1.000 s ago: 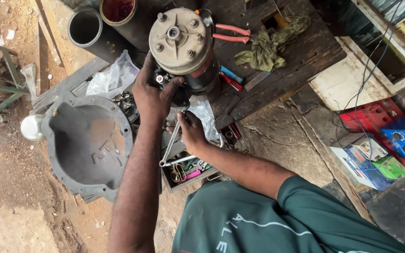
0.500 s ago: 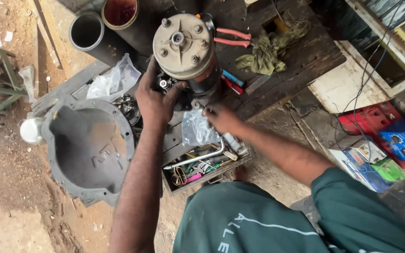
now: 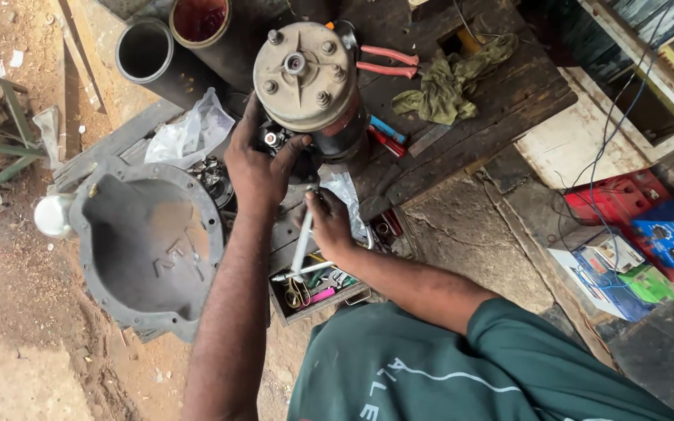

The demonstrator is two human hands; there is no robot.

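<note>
Left hand: your left hand (image 3: 257, 168) had its fingers wrapped round the base of the round beige metal motor unit (image 3: 310, 78), upper centre of the frame on the dark wooden worktop (image 3: 493, 117).
Right hand: your right hand (image 3: 328, 222) had its fingers pinched on a slim silver L-shaped wrench (image 3: 303, 242) above the open grey tool tray (image 3: 313, 288).
Tip risk: with one hand steadying, the heavy unit could have toppled.
Slip risk: the loosely pinched wrench could have dropped among the tools.

Bare dirt floor (image 3: 9, 312); dark wooden workbench (image 3: 509, 101); daylight

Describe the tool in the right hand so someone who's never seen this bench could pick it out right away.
Start at the big round metal motor housing standing on the dark wooden bench. Just below it, the right hand holds a slim silver L-shaped wrench above an open tool tray. Unlike the red-handled pliers up by the housing, it is plain bare metal, bent and thin.
</note>
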